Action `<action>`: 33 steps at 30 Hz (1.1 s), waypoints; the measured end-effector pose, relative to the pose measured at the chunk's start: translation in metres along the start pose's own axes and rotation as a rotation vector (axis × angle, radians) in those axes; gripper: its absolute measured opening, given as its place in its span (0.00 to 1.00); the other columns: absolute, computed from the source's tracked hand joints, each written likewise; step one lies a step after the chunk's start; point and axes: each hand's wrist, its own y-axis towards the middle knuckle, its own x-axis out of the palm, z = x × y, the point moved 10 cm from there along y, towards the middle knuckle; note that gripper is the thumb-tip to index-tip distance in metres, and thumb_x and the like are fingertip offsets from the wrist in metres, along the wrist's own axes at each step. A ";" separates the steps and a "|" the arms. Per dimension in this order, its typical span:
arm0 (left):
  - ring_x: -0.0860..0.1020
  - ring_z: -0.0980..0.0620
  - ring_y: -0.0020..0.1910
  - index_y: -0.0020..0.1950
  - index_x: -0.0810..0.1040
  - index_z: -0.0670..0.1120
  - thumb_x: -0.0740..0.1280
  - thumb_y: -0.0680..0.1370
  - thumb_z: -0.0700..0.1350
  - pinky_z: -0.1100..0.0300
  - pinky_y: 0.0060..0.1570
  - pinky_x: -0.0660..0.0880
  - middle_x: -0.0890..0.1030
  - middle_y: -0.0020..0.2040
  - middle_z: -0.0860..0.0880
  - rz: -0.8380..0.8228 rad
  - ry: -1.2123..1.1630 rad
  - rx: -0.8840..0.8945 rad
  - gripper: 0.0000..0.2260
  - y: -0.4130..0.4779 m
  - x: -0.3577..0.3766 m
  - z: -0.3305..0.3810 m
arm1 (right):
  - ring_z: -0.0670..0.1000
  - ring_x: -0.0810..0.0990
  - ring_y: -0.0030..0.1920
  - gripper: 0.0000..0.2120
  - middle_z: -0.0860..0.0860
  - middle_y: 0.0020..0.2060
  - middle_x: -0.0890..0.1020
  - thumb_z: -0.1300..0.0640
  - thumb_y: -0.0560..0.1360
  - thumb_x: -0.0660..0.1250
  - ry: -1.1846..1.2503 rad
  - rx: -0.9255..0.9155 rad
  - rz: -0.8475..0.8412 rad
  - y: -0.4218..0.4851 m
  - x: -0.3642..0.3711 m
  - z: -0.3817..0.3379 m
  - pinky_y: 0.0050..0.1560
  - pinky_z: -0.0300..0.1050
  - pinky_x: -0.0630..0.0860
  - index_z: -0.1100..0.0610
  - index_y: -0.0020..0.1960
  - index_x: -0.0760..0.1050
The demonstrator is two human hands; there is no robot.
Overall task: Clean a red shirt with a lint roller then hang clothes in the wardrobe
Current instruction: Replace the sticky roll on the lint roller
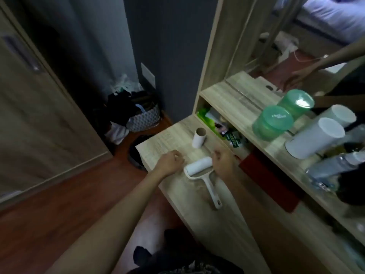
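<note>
The lint roller (199,167) lies flat on the tabletop (167,138) between your two hands, and its white handle points toward you and a little to the right. Your left hand (170,161) is just beside the left end of the roll, with the fingers curled in. Your right hand (225,163) is at the right end of the roll, also with curled fingers. The picture is blurred, so I cannot tell if either hand really grips the roller or only stays near it.

A little farther from you, a cardboard tube (199,138) stands upright on the same tabletop. To the right, under the shelf (237,107), there is a dark red flat thing (270,180); I cannot tell if it is the shirt. On the shelf stand a green jar (272,123) and a white container (314,137), in front of a mirror (296,46). On the far left you see a wooden wardrobe door (39,105), and a full basket (143,120) is on the red-brown floor (59,204).
</note>
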 end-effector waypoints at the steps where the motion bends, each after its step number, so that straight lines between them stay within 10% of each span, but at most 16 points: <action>1: 0.78 0.45 0.58 0.66 0.75 0.45 0.63 0.79 0.49 0.59 0.52 0.72 0.79 0.61 0.44 -0.042 -0.023 -0.040 0.16 -0.001 0.014 -0.005 | 0.58 0.78 0.54 0.13 0.61 0.53 0.80 0.59 0.79 0.60 0.005 0.051 -0.026 -0.002 0.005 0.012 0.49 0.43 0.69 0.66 0.57 0.77; 9: 0.80 0.45 0.54 0.64 0.76 0.44 0.66 0.78 0.46 0.52 0.56 0.77 0.80 0.60 0.42 -0.062 -0.333 -0.174 0.16 -0.002 0.061 -0.019 | 0.56 0.77 0.59 0.15 0.59 0.59 0.79 0.60 0.80 0.58 0.118 0.126 -0.112 -0.009 0.024 0.028 0.58 0.47 0.71 0.62 0.63 0.75; 14: 0.79 0.50 0.48 0.65 0.74 0.42 0.66 0.79 0.46 0.65 0.41 0.75 0.79 0.57 0.45 -0.004 -0.486 -0.186 0.16 -0.007 0.053 -0.020 | 0.57 0.78 0.58 0.14 0.58 0.58 0.81 0.60 0.81 0.57 0.197 0.090 -0.084 -0.002 0.024 0.009 0.59 0.49 0.74 0.61 0.61 0.77; 19: 0.81 0.45 0.53 0.63 0.75 0.47 0.70 0.74 0.52 0.48 0.56 0.79 0.79 0.59 0.44 0.059 -0.787 -0.120 0.20 -0.017 0.015 -0.013 | 0.51 0.81 0.51 0.12 0.52 0.52 0.82 0.57 0.80 0.60 0.257 0.048 -0.141 0.001 0.034 -0.024 0.41 0.25 0.71 0.58 0.59 0.78; 24: 0.82 0.47 0.48 0.58 0.80 0.50 0.73 0.74 0.46 0.53 0.46 0.82 0.80 0.53 0.43 0.127 -0.800 -0.078 0.13 -0.024 -0.034 -0.015 | 0.52 0.82 0.46 0.11 0.54 0.49 0.82 0.60 0.79 0.61 0.531 0.024 -0.283 -0.006 0.044 -0.072 0.48 0.52 0.81 0.56 0.58 0.78; 33: 0.81 0.52 0.39 0.58 0.81 0.50 0.75 0.73 0.46 0.65 0.32 0.76 0.82 0.50 0.41 0.256 -0.756 -0.015 0.14 -0.038 -0.088 -0.025 | 0.48 0.84 0.41 0.13 0.55 0.47 0.82 0.61 0.79 0.63 0.698 0.086 -0.606 -0.010 0.068 -0.127 0.43 0.43 0.82 0.63 0.61 0.75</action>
